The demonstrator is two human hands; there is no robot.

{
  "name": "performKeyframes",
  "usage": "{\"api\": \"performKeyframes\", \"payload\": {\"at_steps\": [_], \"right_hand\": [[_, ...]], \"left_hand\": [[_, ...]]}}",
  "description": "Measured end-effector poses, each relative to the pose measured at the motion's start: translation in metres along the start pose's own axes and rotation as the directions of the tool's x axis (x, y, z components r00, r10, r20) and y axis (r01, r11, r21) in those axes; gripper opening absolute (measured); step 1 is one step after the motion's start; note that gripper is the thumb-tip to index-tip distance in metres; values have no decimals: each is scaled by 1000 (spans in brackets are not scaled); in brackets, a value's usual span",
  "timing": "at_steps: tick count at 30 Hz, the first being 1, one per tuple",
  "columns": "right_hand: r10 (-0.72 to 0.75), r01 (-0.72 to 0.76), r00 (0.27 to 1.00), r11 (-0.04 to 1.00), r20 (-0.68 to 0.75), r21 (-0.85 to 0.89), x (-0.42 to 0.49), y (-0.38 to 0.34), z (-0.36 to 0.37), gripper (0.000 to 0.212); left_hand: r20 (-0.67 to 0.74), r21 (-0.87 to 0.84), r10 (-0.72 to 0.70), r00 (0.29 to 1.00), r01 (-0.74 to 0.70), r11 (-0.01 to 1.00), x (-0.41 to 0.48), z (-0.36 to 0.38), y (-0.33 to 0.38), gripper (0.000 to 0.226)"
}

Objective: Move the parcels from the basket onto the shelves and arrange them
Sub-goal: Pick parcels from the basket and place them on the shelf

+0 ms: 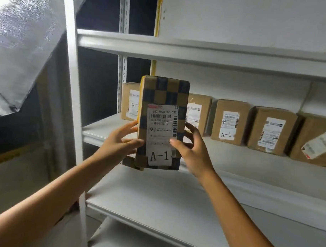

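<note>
Shelf edge (251, 191) just behind upright parcel (165, 95)

One wide-angle view, worn on the person's head, faces forward and slightly down at the white metal shelving (215, 54) from within arm's reach; its boards fill the frame's right side.
</note>
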State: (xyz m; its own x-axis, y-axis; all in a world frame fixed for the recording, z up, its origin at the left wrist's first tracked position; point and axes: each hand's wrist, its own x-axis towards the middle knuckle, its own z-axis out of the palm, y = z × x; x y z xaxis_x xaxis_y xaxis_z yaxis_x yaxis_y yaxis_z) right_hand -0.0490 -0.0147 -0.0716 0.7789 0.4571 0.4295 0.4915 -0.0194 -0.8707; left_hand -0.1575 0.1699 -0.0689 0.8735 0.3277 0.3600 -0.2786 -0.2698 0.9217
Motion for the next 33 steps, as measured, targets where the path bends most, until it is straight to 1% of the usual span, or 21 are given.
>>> {"api": "performKeyframes", "payload": {"at_steps": [2,4,8,13,17,21,25,29,33], "right_hand": [[-10,10,999,1000,38,11,23,2,20,45],[-19,18,998,1000,59,20,48,7,37,43],[-51,49,996,999,77,21,100,24,71,43],[-39,38,996,999,79,14,172,53,104,44],[-28,30,997,999,72,-29,218,77,121,39],[-10,13,999,997,38,-71,248,100,141,43],[42,-42,999,987,-1,-157,264,121,162,43],[48,-64,996,975,-81,-213,275,127,180,50],[93,-121,986,968,-135,-220,285,131,189,39]], "left_hand": [[-24,-15,15,1000,-15,1000,10,-19,-12,48],[-51,1,18,999,-18,1000,23,-38,-25,46],[-83,52,14,996,-9,999,62,-70,-44,46],[-104,112,0,995,12,994,127,-95,-66,46],[-103,151,-31,994,47,987,174,-111,-88,55],[-134,167,-71,988,93,982,212,-122,-116,55],[-131,133,-113,985,130,982,239,-133,-143,60],[-128,190,-115,985,138,972,265,-149,-160,56],[-110,199,-163,980,183,963,286,-158,-173,50]]}}
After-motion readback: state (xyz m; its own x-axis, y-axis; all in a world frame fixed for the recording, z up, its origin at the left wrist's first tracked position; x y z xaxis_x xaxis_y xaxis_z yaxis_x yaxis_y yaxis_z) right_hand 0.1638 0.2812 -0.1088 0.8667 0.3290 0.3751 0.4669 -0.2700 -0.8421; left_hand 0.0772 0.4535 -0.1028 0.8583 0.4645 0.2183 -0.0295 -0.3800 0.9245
